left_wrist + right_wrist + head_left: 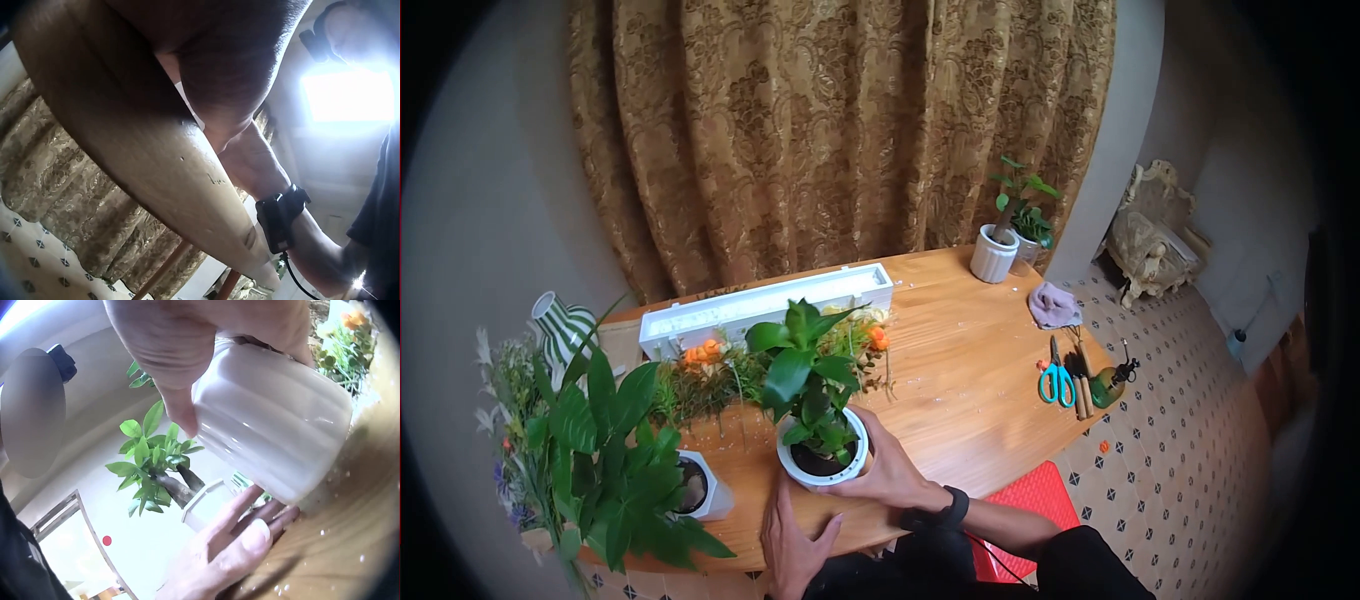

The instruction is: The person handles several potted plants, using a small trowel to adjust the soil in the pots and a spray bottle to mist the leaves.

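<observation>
My right hand (890, 465) grips a white ribbed pot (275, 419) at its rim, thumb on one side and fingers round the other. A leafy green plant (805, 375) grows from dark soil in it. In the right wrist view the pot leans at an angle close over the table. Below it, my left hand (795, 545) has its fingers extended and thumb spread, fingertips right at the pot's base. From the left wrist, mostly the table edge (144, 144) and my own hand's underside show; the fingers are hidden there.
Left stands another white pot (715, 497) with a big-leaved plant, beside a striped vase (565, 330). Behind are a long white planter (770, 305) and orange flowers (702, 352). Scissors (1057, 385), wooden-handled tools (1084, 395), a cloth (1054, 305) and a potted plant (995, 257) lie right.
</observation>
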The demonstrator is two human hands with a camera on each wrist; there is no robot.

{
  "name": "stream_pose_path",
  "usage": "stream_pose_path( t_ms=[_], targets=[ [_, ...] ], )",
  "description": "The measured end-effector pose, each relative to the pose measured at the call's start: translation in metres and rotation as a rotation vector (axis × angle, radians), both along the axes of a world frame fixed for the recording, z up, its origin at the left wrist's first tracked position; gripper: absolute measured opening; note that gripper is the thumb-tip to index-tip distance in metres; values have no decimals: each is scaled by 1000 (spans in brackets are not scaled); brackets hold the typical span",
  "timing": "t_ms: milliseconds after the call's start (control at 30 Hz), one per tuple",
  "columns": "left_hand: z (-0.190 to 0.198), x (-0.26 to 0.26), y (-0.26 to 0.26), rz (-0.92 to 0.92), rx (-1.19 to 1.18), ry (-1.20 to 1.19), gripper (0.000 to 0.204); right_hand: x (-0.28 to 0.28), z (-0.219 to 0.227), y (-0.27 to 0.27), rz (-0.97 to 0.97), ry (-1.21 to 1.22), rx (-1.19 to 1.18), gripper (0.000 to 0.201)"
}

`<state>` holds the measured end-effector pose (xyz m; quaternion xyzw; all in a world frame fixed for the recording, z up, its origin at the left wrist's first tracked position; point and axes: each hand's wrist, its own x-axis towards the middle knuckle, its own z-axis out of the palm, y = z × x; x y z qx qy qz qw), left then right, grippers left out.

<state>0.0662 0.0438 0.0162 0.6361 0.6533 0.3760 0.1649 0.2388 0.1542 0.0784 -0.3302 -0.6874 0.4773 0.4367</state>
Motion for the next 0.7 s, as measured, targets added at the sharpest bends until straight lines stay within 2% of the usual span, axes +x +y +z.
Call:
stream_pose_path(
  t_ms=[100, 133, 200, 267, 300, 467, 533, 633, 700],
  targets=[
    [17, 13, -4, 68, -8, -50, 92, 21, 13, 13, -69, -81, 130, 110],
    [14, 12, 0, 41, -6, -43, 92, 36, 24, 28, -78, 48, 128, 112],
    [4, 3, 2, -61, 19, -12, 97, 58, 30, 51, -130, 87, 136, 110],
    [17, 10, 1, -20, -49, -52, 95, 81, 43, 77, -178, 108, 125, 101],
    [22, 13, 0, 33, -121, -96, 93, 96, 39, 98, -209, 67, 200, 99],
    [25, 16, 1, 52, -110, -70, 89, 149, 22, 181, -481, -17, 356, 97],
    [29, 17, 2, 67, -127, -56, 88, 166, 15, 207, -519, -17, 373, 95],
    [28, 17, 3, 86, -147, -53, 90, 185, 2, 241, -689, -107, 412, 92],
    [21, 15, 1, 102, -102, -27, 91, 196, -5, 261, -711, -92, 390, 92]
  ],
)
